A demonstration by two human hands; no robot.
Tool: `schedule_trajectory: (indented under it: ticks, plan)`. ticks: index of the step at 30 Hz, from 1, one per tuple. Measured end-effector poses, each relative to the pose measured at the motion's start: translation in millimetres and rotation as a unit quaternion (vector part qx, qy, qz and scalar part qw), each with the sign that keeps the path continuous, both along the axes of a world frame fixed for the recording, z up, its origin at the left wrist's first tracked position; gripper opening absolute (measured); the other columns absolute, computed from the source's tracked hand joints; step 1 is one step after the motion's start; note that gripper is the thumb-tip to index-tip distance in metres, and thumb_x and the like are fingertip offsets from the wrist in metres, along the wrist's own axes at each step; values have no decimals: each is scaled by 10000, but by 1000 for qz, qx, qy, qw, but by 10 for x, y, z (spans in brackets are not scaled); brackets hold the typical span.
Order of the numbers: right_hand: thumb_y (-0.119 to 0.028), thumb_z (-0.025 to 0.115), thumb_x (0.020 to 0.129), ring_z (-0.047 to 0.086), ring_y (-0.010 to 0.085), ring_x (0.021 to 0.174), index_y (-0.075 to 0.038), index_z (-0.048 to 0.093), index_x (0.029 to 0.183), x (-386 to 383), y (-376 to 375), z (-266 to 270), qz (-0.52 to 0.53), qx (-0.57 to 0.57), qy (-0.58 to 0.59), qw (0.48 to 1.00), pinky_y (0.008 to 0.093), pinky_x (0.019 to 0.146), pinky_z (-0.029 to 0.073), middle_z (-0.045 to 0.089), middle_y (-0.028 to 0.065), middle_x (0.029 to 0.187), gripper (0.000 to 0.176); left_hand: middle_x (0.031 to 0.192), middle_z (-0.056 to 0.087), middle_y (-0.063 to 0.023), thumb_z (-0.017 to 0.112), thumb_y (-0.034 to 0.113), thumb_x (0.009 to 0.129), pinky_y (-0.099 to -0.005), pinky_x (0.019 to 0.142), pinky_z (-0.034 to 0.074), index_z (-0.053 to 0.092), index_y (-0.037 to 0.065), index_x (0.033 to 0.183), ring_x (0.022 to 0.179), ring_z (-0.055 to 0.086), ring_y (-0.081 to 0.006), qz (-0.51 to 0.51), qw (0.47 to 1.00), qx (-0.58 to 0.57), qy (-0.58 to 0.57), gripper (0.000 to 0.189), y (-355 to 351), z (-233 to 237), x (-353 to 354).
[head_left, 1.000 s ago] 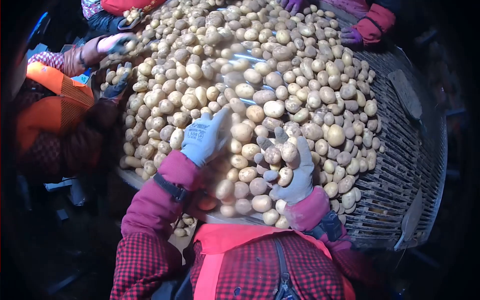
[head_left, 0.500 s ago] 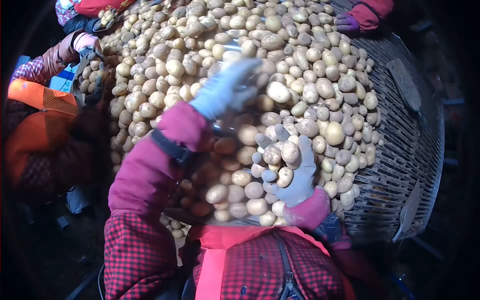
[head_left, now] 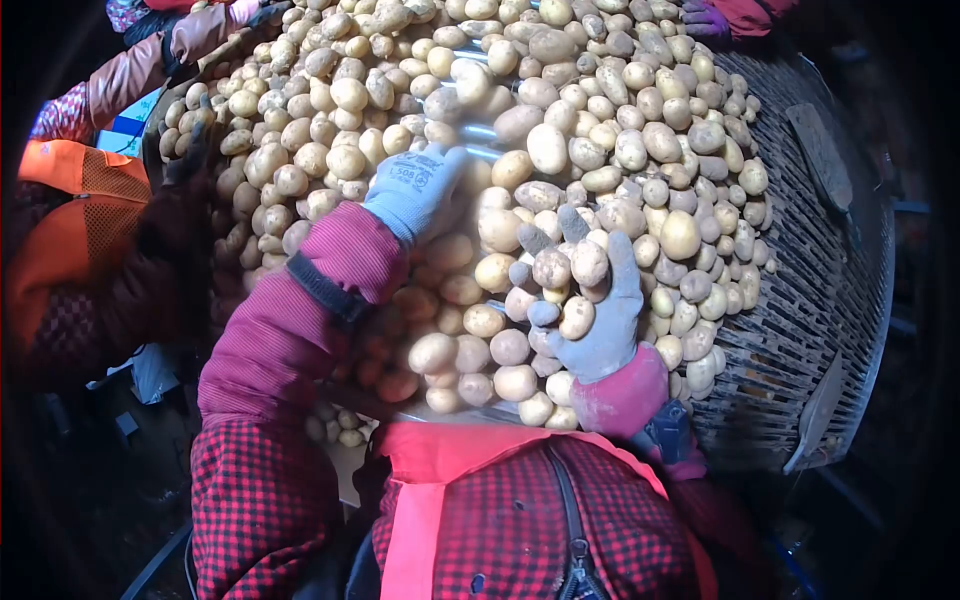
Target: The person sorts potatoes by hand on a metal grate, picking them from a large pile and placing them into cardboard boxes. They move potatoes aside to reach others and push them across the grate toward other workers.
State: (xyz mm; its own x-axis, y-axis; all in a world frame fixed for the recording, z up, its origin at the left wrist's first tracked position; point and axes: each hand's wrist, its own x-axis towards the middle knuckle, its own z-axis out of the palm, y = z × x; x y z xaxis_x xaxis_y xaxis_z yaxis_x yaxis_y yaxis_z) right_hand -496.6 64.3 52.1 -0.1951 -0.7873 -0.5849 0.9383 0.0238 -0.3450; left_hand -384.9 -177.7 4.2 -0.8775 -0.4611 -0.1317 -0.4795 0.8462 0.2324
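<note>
My left hand [head_left: 415, 192], in a pale blue-grey glove, is back up over the heap of potatoes [head_left: 350, 95]. Its fingers point down among them and are mostly hidden, so whether it grips one cannot be made out. Palm up, my right hand [head_left: 600, 335] wears a grey glove with darker fingertips. Its fingers curl around a few small potatoes [head_left: 577, 318] resting in the palm. More potatoes lie close around both hands, those by my left forearm in shadow.
Shiny metal rollers [head_left: 480, 133] show between potatoes. A dark slatted grate [head_left: 800, 300] lies right of the heap. Another person in an orange vest [head_left: 80, 230] works at the left, a gloved hand [head_left: 268, 14] near the heap. A purple-gloved hand [head_left: 706, 18] is at the far right edge.
My left hand has pulled back left and its fingers have turned down. My right hand still cradles its potatoes. The left co-worker's arm has moved toward the heap's far edge.
</note>
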Motion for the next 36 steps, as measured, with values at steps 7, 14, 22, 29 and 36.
schedule_trajectory:
  ticks: [7,14,22,29,36]
  plan:
    - [-564,451,1061,628,192,996,-236,543,1440,143,27,26,-55,-15,133,989,340,760,539,628,-17,1162,510,1126,678,-141,710,147,822,-477,902,542,643,151,1257,1075,668,-363,28,997,37,69,440,-5,8,122]
    - [-533,410,1081,657,212,1086,-244,534,1454,89,10,-123,-7,-79,98,992,329,771,525,609,-32,1331,487,1081,719,-45,644,130,1010,-266,716,542,648,76,1347,856,640,-99,206,812,447,313,341,90,30,431]
    - [-333,513,1001,617,239,1145,-169,449,1476,465,24,-10,74,-165,282,942,360,866,523,581,76,1308,506,1153,696,-83,561,50,1035,-261,865,562,599,3,1383,995,678,-127,255,626,494,547,353,1074,546,995]
    - [-293,568,956,549,202,1127,-180,382,1513,1100,19,189,157,-127,95,975,330,903,479,518,82,1261,597,1212,678,-178,612,138,993,-400,1014,495,604,-12,1365,1113,658,-320,143,812,220,522,401,1562,442,1407]
    - [-556,468,1049,603,188,943,-171,550,1348,1565,-73,178,249,-133,114,952,305,736,520,621,40,1061,494,1227,677,-213,561,223,1019,-443,998,502,601,-13,1357,1109,655,-368,174,824,189,505,413,1760,571,2117]
